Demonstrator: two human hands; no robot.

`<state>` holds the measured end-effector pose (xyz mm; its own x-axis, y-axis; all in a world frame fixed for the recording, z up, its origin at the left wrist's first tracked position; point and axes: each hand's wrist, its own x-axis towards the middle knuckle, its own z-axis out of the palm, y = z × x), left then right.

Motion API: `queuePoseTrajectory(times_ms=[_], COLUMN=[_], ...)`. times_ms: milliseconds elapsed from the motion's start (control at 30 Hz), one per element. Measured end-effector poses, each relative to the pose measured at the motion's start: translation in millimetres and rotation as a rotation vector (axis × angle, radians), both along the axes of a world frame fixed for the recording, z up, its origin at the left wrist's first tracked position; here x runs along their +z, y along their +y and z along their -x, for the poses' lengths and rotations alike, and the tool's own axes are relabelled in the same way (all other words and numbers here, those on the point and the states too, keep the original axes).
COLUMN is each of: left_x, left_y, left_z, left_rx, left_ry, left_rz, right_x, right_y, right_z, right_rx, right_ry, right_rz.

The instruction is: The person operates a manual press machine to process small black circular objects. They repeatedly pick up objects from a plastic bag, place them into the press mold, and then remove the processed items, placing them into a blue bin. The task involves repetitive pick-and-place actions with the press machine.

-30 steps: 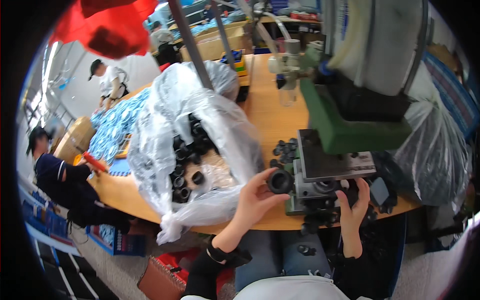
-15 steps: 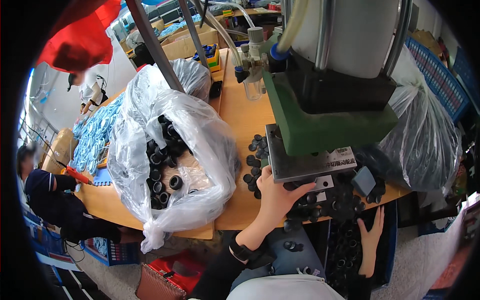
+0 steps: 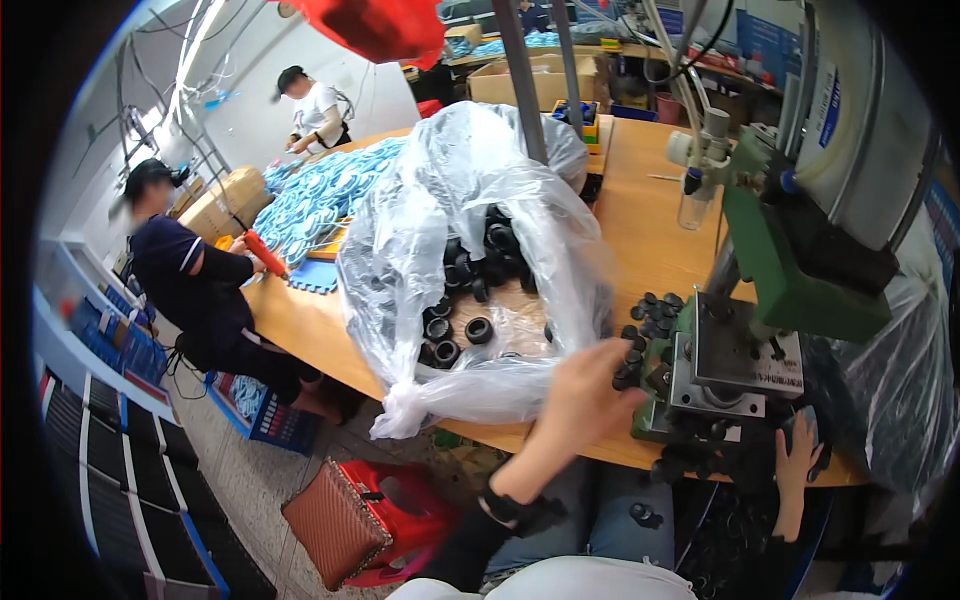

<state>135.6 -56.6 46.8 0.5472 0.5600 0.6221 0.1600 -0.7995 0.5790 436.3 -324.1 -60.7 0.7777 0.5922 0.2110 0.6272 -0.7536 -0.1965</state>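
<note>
My left hand (image 3: 590,392) is blurred and reaches over the table's front edge to a small pile of black rings (image 3: 648,318) beside the green press (image 3: 790,270). Whether it holds a ring is unclear. My right hand (image 3: 800,455) is low at the table's front edge, fingers spread upward under the press's grey base plate (image 3: 722,372), with dark parts around it. A big clear plastic bag (image 3: 450,220) lies open left of my left hand, with several black rings (image 3: 462,335) inside.
The wooden table (image 3: 640,220) carries blue foam pieces (image 3: 320,195) at its far left. A person in a dark shirt (image 3: 190,280) and one in a white shirt (image 3: 315,100) work there. A red stool (image 3: 405,520) and brown case (image 3: 335,525) stand below. Another clear bag (image 3: 895,400) hangs at the right.
The view swung left. My left hand came off the press and moved to the pile of black rings. My right hand stays low at the press's front.
</note>
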Motion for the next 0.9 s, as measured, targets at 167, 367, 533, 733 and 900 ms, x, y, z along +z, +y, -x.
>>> queuePoseTrajectory(times_ms=[167,367,533,733,900], left_x=[-45,-72,-48,-3,-3], left_y=[110,159,128,21,-35], left_z=[96,107,71,-4,-67], left_rx=[0.775,0.724,0.39,-0.116,-0.297], left_ry=[0.367,0.479,0.012,-0.2,-0.22], left_rz=[-0.062,0.142,0.085,0.25,0.532], right_x=[36,85,104,87,98], right_y=[12,90,125,112,58], right_z=[48,112,110,107,102], right_rx=[0.259,0.465,0.364,0.39,0.104], right_ry=[0.151,0.377,0.653,0.031,0.411], right_rz=[-0.683,-0.967,-1.187,-0.706,-1.226])
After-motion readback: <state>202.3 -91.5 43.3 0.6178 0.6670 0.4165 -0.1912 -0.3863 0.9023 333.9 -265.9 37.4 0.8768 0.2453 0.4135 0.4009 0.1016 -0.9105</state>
